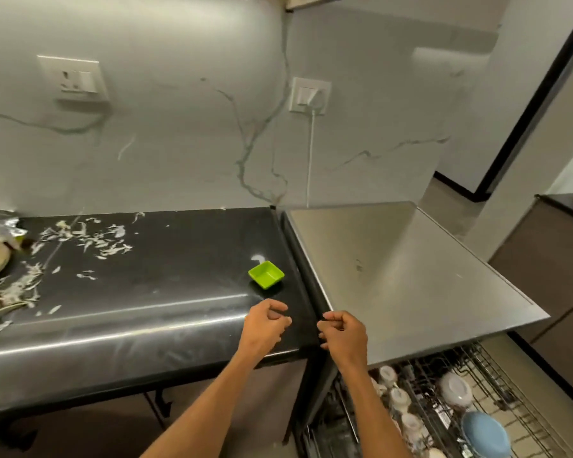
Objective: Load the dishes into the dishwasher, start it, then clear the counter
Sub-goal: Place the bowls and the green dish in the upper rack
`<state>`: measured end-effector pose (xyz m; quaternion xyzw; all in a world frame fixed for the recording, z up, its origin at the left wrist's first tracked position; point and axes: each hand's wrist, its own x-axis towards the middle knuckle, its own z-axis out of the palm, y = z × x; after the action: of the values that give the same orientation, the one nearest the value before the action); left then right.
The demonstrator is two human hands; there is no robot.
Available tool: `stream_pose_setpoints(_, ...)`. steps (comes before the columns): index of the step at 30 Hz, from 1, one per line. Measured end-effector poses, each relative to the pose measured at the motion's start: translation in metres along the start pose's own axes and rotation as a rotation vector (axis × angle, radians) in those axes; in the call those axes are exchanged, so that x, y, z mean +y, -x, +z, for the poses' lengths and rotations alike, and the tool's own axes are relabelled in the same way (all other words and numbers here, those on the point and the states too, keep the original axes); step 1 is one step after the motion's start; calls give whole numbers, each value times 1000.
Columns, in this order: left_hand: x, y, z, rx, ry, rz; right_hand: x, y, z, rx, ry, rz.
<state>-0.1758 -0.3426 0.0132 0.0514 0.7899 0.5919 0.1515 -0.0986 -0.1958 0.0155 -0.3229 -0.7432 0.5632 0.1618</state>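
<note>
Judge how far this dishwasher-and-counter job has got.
Done: cups and a blue bowl sit in the pulled-out rack. In hand: nothing; left hand and right hand hover empty. Remaining: the green dish, the scraps on the counter, starting the machine.

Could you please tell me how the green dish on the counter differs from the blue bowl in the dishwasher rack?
The green dish is square and bright green; the blue bowl is round and pale blue. The green dish sits flat on the black counter, not yet loaded; the blue bowl is already in the pulled-out rack, seemingly tilted. Both appear empty.
</note>
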Motion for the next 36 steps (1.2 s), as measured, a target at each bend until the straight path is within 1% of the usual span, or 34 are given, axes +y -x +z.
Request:
stream_pose_setpoints(6,-16,-23,-40,146,-25,22,-17,-18,41,-107,84,-66)
stream_pose_setpoints(10,-23,-45,-51,197,-47,61,-25,-46,62,-194,161,-101)
stream_pose_setpoints(13,-22,-67,-50,200,-72,65,-29,-76,75,-262,232,-140)
stream_pose_setpoints(17,-20,-92,-44,144,-158,39,-36,-115,86,-357,274,-126)
stream_pose_setpoints(22,-21,-114,-29,98,-206,-25,-38,-155,98,-523,356,-108)
stream_pose_setpoints(30,-23,-128,-16,166,-295,-46,-46,-186,114,-782,486,-152)
stream_pose_setpoints(33,-22,-134,-18,151,-314,-49,-44,-191,120,-836,494,-170)
stream_pose_setpoints(36,-22,-137,-25,115,-314,-55,-40,-191,122,-840,501,-198)
